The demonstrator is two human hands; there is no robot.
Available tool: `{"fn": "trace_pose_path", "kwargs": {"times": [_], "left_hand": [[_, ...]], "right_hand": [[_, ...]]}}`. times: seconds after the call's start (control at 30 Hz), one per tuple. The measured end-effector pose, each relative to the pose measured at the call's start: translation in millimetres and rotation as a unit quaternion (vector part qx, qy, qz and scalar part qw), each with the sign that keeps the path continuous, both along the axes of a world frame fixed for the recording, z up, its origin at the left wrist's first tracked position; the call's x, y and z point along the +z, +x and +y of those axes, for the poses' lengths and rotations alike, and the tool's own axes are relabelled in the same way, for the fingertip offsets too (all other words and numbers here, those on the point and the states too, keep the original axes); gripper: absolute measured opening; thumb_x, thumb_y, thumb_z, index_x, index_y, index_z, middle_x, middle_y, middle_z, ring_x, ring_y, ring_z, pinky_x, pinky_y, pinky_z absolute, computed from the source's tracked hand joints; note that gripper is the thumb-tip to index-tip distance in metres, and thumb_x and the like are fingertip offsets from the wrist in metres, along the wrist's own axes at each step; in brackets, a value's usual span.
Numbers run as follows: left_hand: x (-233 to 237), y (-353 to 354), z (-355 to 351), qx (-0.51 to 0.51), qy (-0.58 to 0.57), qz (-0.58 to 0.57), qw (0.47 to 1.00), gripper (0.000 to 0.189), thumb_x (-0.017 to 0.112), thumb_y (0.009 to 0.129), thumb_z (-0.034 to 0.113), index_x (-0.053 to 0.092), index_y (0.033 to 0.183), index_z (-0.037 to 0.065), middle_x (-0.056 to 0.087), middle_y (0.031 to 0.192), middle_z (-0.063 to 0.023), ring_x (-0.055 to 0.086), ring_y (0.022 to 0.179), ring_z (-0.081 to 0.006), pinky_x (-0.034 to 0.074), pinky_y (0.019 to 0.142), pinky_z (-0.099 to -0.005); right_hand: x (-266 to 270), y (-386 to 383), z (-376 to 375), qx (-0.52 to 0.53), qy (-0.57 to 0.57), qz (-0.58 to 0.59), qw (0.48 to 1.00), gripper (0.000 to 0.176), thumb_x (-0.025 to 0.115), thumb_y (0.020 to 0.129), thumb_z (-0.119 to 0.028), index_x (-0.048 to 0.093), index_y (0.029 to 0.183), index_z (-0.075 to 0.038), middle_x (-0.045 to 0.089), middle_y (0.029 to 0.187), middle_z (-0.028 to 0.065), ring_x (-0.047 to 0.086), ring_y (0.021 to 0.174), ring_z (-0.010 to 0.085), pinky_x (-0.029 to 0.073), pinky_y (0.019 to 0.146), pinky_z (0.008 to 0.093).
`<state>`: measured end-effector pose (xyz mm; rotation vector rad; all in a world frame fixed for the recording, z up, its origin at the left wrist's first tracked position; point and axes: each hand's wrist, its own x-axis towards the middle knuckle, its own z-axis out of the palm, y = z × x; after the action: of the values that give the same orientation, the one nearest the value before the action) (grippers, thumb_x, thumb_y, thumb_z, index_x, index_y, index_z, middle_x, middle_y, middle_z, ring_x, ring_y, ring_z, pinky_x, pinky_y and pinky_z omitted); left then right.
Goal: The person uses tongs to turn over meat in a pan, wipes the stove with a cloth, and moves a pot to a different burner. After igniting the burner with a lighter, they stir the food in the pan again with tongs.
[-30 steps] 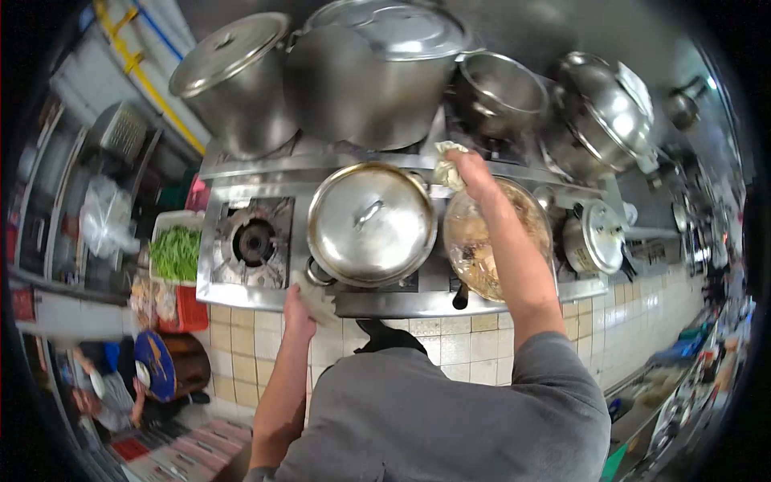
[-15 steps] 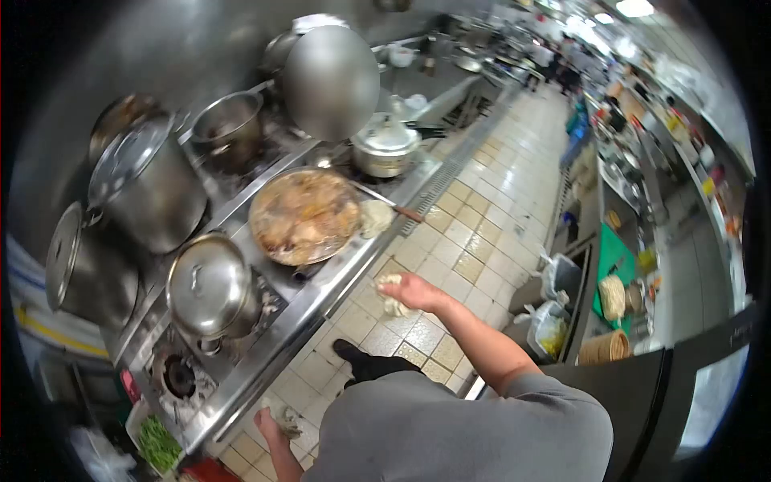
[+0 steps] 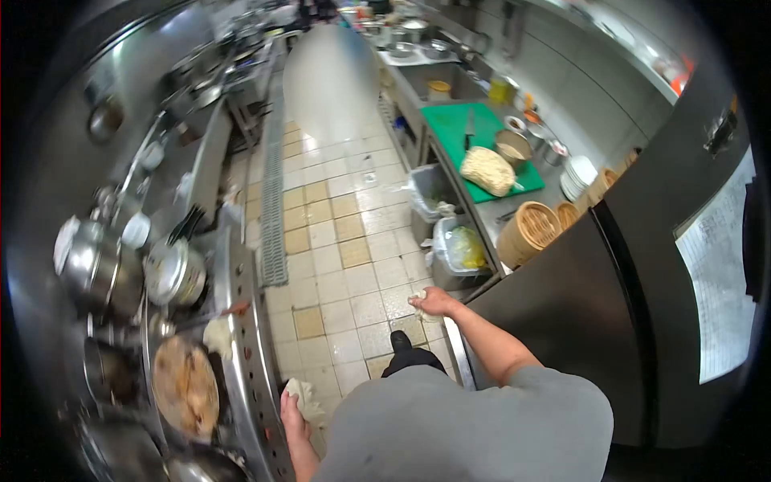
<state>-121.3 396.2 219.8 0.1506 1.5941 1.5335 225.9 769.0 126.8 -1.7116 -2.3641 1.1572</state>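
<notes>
My left hand (image 3: 293,416) is closed round a crumpled off-white cloth (image 3: 307,402), low beside the stove's front edge. Out ahead and to the right, my right hand (image 3: 438,301) grips another pale cloth (image 3: 420,299), only partly visible past the fingers. Both hands are held over the tiled floor, apart from each other. Nearest the left hand is the steel stove, bearing a wide pan of brown food (image 3: 186,387). A bin with a clear liner (image 3: 459,255) stands just beyond the right hand.
At left are a lidded pot (image 3: 175,273) and a folded cloth (image 3: 218,338). A green board (image 3: 450,120) on the right counter bears a knife and a pale textured block (image 3: 487,171). Bamboo steamers (image 3: 528,229) stand nearer, beside a dark cabinet door (image 3: 562,321). A blurred shape fills the aisle ahead.
My view has swung right, from the stove towards the aisle and right counter. The stove pots have slid to the left of view. Both hands still hold their cloths.
</notes>
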Motion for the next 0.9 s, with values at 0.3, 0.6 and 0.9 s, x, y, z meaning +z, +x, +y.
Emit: {"fn": "trace_pose_path", "kwargs": {"times": [0.3, 0.6, 0.9], "left_hand": [[21, 10, 297, -0.194, 0.116, -0.245, 0.943, 0.058, 0.047, 0.085, 0.008, 0.042, 0.143, 0.009, 0.055, 0.137, -0.0113, 0.054, 0.125, -0.0312, 0.046, 0.103, -0.0484], [-17, -52, 539, -0.296, 0.101, -0.251, 0.916, 0.053, 0.053, 0.091, 0.011, 0.041, 0.142, 0.009, 0.058, 0.132, -0.012, 0.06, 0.117, -0.0323, 0.05, 0.098, -0.0503], [-47, -233, 776, -0.205, 0.009, -0.123, 0.971, 0.061, 0.066, 0.091, 0.013, 0.039, 0.145, 0.01, 0.06, 0.126, -0.0108, 0.062, 0.108, -0.0253, 0.052, 0.088, -0.0402]], "right_hand": [[9, 92, 69, -0.47, -0.255, 0.508, 0.675, 0.042, 0.063, 0.09, -0.025, 0.061, 0.127, -0.004, 0.069, 0.113, 0.009, 0.065, 0.101, 0.0229, 0.051, 0.092, 0.0399], [97, 111, 203, -0.511, -0.008, 0.551, 0.66, 0.046, 0.066, 0.083, -0.006, 0.054, 0.127, 0.002, 0.066, 0.115, 0.0101, 0.065, 0.103, 0.0196, 0.052, 0.091, 0.0324], [146, -36, 379, -0.46, 0.07, 0.4, 0.789, 0.046, 0.065, 0.084, 0.001, 0.057, 0.129, -0.004, 0.066, 0.114, 0.0071, 0.063, 0.105, 0.0179, 0.05, 0.094, 0.0339]]}}
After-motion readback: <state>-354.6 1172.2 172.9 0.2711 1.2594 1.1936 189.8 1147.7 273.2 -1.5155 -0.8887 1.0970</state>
